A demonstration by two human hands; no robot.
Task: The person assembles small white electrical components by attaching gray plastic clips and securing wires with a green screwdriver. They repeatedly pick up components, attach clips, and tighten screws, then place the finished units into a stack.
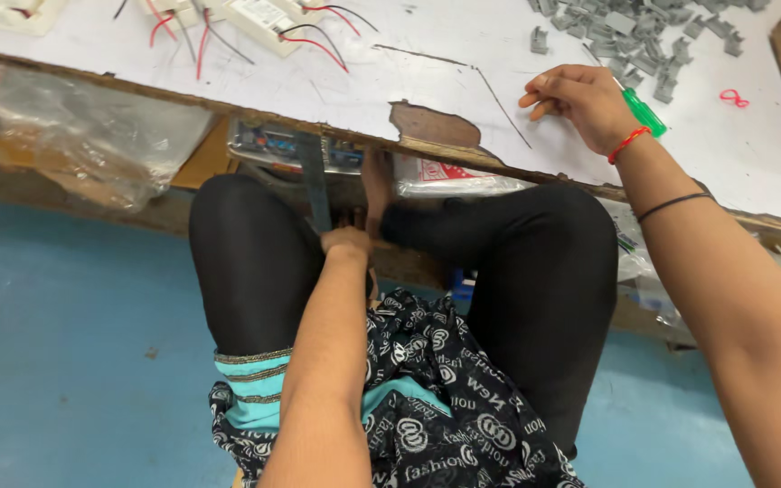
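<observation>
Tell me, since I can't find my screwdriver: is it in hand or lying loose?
In hand: the right hand holds the green-handled screwdriver above the white table.

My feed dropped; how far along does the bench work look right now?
Done: nothing shows finished. In hand: right hand holds a green-handled screwdriver on the white tabletop; left hand reaches beneath the bench. Left: a pile of grey plastic clips and white wired units lie loose.

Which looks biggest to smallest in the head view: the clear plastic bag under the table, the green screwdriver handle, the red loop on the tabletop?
1. clear plastic bag
2. green screwdriver handle
3. red loop
</observation>
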